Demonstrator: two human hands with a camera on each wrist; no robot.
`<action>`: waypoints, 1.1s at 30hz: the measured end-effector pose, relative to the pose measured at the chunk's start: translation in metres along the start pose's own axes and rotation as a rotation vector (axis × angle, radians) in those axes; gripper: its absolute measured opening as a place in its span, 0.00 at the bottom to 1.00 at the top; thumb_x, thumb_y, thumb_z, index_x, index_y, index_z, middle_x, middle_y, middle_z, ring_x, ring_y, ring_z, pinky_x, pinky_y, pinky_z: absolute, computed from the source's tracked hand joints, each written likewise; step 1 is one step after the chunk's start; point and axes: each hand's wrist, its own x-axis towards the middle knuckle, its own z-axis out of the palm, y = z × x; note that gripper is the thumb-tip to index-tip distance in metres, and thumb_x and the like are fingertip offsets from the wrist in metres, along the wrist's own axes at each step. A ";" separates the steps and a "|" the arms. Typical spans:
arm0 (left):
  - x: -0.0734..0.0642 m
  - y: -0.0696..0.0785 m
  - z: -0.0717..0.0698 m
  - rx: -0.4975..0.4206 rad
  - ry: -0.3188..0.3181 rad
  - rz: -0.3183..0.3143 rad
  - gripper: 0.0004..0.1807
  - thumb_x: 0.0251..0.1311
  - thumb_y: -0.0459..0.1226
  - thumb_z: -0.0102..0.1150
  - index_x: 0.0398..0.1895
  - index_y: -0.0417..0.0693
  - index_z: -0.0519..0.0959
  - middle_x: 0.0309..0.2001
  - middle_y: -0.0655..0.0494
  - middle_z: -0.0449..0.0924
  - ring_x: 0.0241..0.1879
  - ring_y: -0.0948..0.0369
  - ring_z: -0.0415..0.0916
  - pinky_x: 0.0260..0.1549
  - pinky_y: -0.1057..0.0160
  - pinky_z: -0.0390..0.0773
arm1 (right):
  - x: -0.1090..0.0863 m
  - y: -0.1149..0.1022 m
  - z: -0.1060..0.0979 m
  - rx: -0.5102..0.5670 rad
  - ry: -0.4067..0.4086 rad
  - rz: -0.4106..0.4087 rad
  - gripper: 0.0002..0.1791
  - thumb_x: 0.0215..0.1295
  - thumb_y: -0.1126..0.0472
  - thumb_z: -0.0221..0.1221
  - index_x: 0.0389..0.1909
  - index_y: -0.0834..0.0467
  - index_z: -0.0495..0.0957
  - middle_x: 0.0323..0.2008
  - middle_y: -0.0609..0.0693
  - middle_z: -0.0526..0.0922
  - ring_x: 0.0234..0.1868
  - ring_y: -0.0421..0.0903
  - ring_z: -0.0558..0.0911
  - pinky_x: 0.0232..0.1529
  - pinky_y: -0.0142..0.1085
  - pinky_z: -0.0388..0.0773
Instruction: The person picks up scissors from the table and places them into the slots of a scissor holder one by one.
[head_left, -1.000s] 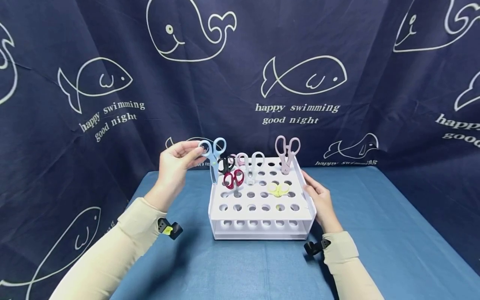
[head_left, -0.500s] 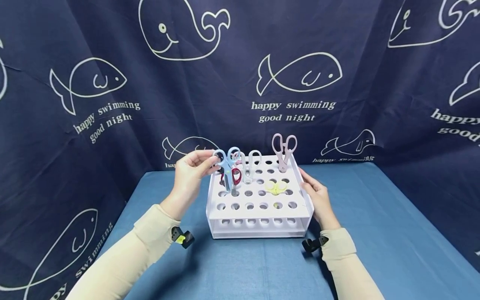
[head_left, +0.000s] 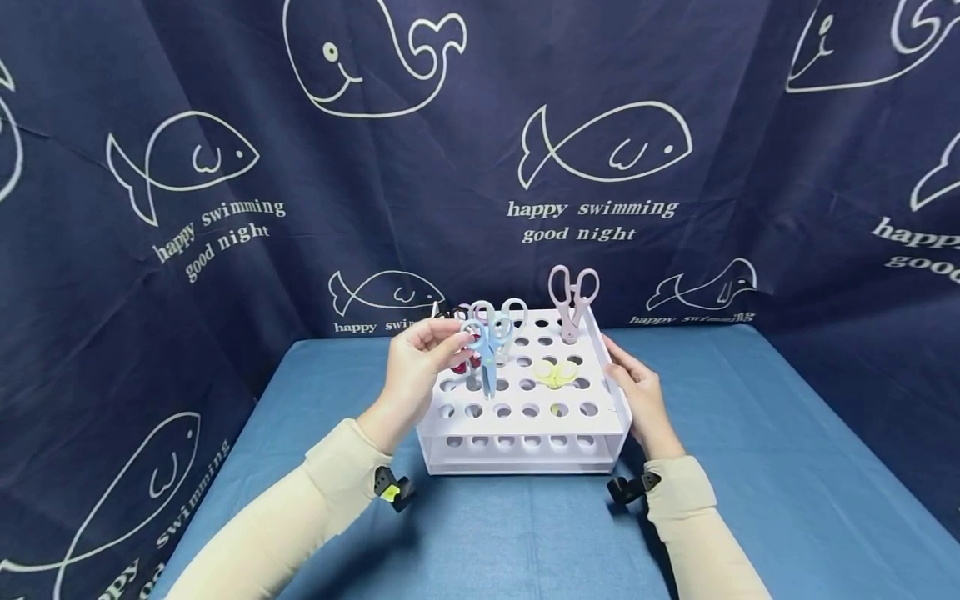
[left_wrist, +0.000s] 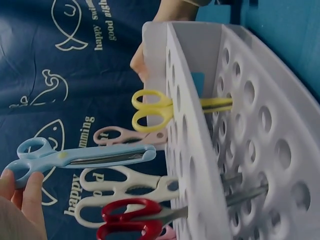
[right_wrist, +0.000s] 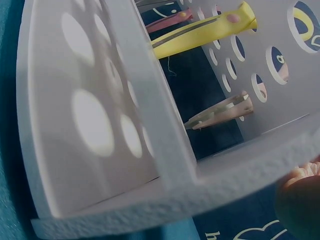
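Light blue scissors [head_left: 487,354] hang blades down from my left hand [head_left: 420,371], which pinches one handle loop between thumb and fingers. In the left wrist view the blades of the blue scissors [left_wrist: 110,155] are outside the white rack [left_wrist: 195,125], their tips short of its holed top. My right hand [head_left: 641,400] grips the right side wall of the white rack [head_left: 517,429]. Yellow scissors [head_left: 556,374] and mauve scissors [head_left: 573,304] stand in holes on the right. Red scissors [left_wrist: 135,217] and white scissors [left_wrist: 125,190] stand in holes on the left, partly hidden in the head view.
Black scissors [head_left: 450,313] show at the back left of the rack, behind my left hand. The rack has two holed levels and stands on a blue cloth-covered table [head_left: 510,533]. A dark blue curtain [head_left: 420,183] with fish drawings hangs behind.
My left hand has carried the blue scissors right and slightly down, from beside the rack's left edge to over its left-middle holes. My right hand keeps its hold on the rack.
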 end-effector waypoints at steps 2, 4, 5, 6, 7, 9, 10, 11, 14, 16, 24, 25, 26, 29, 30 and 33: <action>-0.002 -0.004 0.003 -0.004 -0.005 -0.011 0.07 0.57 0.20 0.59 0.34 0.39 0.81 0.28 0.57 0.84 0.32 0.64 0.84 0.39 0.59 0.86 | 0.000 0.000 -0.001 -0.002 0.004 0.005 0.25 0.72 0.62 0.50 0.69 0.56 0.66 0.70 0.52 0.66 0.56 0.31 0.74 0.50 0.19 0.76; -0.003 -0.009 0.005 -0.003 -0.011 -0.014 0.07 0.57 0.21 0.59 0.34 0.39 0.80 0.28 0.57 0.85 0.33 0.64 0.84 0.39 0.60 0.86 | 0.000 0.000 -0.002 -0.004 0.005 0.012 0.25 0.72 0.62 0.50 0.69 0.55 0.66 0.70 0.52 0.66 0.56 0.30 0.74 0.50 0.19 0.76; -0.003 -0.012 0.006 -0.005 -0.012 -0.016 0.07 0.57 0.21 0.59 0.34 0.39 0.80 0.28 0.57 0.85 0.32 0.64 0.84 0.39 0.60 0.86 | 0.000 0.000 -0.002 -0.008 0.006 0.015 0.25 0.72 0.62 0.50 0.69 0.55 0.66 0.70 0.52 0.66 0.56 0.30 0.74 0.50 0.19 0.76; -0.004 -0.014 0.006 -0.008 -0.011 -0.017 0.07 0.57 0.21 0.59 0.34 0.39 0.80 0.28 0.57 0.85 0.32 0.64 0.84 0.39 0.60 0.86 | 0.000 0.001 -0.003 -0.008 0.005 0.018 0.25 0.72 0.62 0.50 0.69 0.55 0.66 0.70 0.52 0.66 0.56 0.30 0.74 0.50 0.19 0.76; -0.004 -0.016 0.007 -0.014 -0.010 -0.017 0.07 0.57 0.20 0.59 0.34 0.38 0.80 0.28 0.57 0.85 0.32 0.64 0.84 0.39 0.59 0.86 | -0.001 0.001 -0.003 -0.008 0.004 0.020 0.25 0.72 0.62 0.50 0.69 0.55 0.66 0.70 0.52 0.66 0.55 0.31 0.74 0.49 0.19 0.76; -0.005 -0.020 0.009 -0.029 -0.006 -0.020 0.08 0.56 0.20 0.59 0.34 0.38 0.80 0.28 0.57 0.84 0.32 0.64 0.84 0.39 0.60 0.86 | -0.001 0.001 -0.003 -0.003 0.000 0.021 0.25 0.72 0.61 0.50 0.69 0.55 0.66 0.70 0.52 0.65 0.55 0.31 0.74 0.49 0.20 0.76; -0.005 -0.022 0.010 -0.037 -0.005 -0.021 0.07 0.56 0.19 0.59 0.34 0.36 0.80 0.28 0.57 0.84 0.32 0.64 0.84 0.39 0.60 0.86 | 0.000 0.001 -0.003 -0.002 -0.002 0.020 0.25 0.72 0.61 0.50 0.69 0.55 0.66 0.70 0.52 0.65 0.55 0.31 0.74 0.50 0.20 0.76; -0.006 -0.024 0.010 -0.043 -0.005 -0.023 0.07 0.56 0.19 0.58 0.35 0.34 0.79 0.29 0.57 0.84 0.32 0.64 0.84 0.38 0.60 0.86 | 0.000 0.001 -0.003 -0.004 -0.004 0.019 0.25 0.72 0.61 0.50 0.70 0.55 0.66 0.70 0.52 0.65 0.55 0.31 0.74 0.50 0.20 0.76; -0.007 -0.028 0.013 -0.049 -0.009 -0.024 0.07 0.57 0.19 0.58 0.38 0.26 0.78 0.29 0.58 0.84 0.32 0.65 0.84 0.38 0.62 0.86 | 0.000 0.001 -0.003 0.003 -0.010 0.017 0.25 0.72 0.61 0.50 0.70 0.55 0.66 0.70 0.52 0.65 0.56 0.30 0.74 0.50 0.19 0.76; -0.007 -0.031 0.014 -0.044 -0.016 -0.020 0.08 0.57 0.18 0.57 0.40 0.22 0.76 0.28 0.58 0.84 0.31 0.65 0.84 0.38 0.63 0.86 | -0.001 0.000 -0.003 0.008 -0.014 0.017 0.25 0.73 0.62 0.50 0.70 0.55 0.66 0.70 0.52 0.65 0.56 0.30 0.74 0.50 0.20 0.76; -0.007 -0.037 0.020 -0.071 -0.017 -0.029 0.08 0.56 0.19 0.58 0.33 0.36 0.80 0.28 0.57 0.83 0.32 0.64 0.84 0.38 0.62 0.86 | -0.001 -0.001 -0.001 0.016 -0.018 0.024 0.25 0.73 0.62 0.49 0.70 0.55 0.65 0.70 0.53 0.65 0.55 0.31 0.75 0.50 0.20 0.77; -0.006 -0.038 0.021 -0.076 -0.016 -0.029 0.08 0.56 0.19 0.58 0.33 0.38 0.80 0.28 0.57 0.84 0.31 0.64 0.84 0.38 0.62 0.86 | 0.000 -0.001 -0.001 0.014 -0.017 0.023 0.25 0.73 0.62 0.49 0.70 0.55 0.65 0.70 0.52 0.65 0.55 0.31 0.74 0.50 0.20 0.77; -0.006 -0.038 0.022 -0.079 -0.016 -0.029 0.08 0.56 0.19 0.58 0.33 0.38 0.80 0.28 0.57 0.84 0.31 0.64 0.84 0.38 0.62 0.86 | 0.000 -0.002 -0.001 0.012 -0.016 0.023 0.25 0.73 0.62 0.49 0.70 0.55 0.65 0.70 0.52 0.65 0.55 0.31 0.74 0.50 0.20 0.76; -0.006 -0.040 0.023 -0.079 -0.019 -0.028 0.09 0.57 0.19 0.58 0.33 0.39 0.80 0.29 0.57 0.84 0.32 0.65 0.84 0.38 0.63 0.86 | 0.000 -0.002 -0.001 0.011 -0.016 0.018 0.25 0.73 0.62 0.49 0.70 0.55 0.65 0.70 0.52 0.65 0.56 0.30 0.74 0.51 0.20 0.76; -0.006 -0.041 0.024 -0.078 -0.022 -0.029 0.09 0.57 0.19 0.58 0.33 0.39 0.80 0.29 0.58 0.84 0.32 0.65 0.84 0.38 0.63 0.86 | 0.000 -0.002 -0.001 0.015 -0.016 0.017 0.25 0.73 0.62 0.50 0.70 0.55 0.65 0.70 0.52 0.65 0.56 0.31 0.74 0.51 0.20 0.76; -0.008 -0.044 0.025 -0.059 -0.033 -0.044 0.07 0.58 0.20 0.58 0.35 0.37 0.80 0.30 0.58 0.84 0.33 0.65 0.84 0.39 0.62 0.86 | 0.000 -0.001 -0.002 0.021 -0.017 0.006 0.25 0.73 0.62 0.50 0.70 0.56 0.65 0.70 0.52 0.65 0.55 0.30 0.75 0.50 0.20 0.76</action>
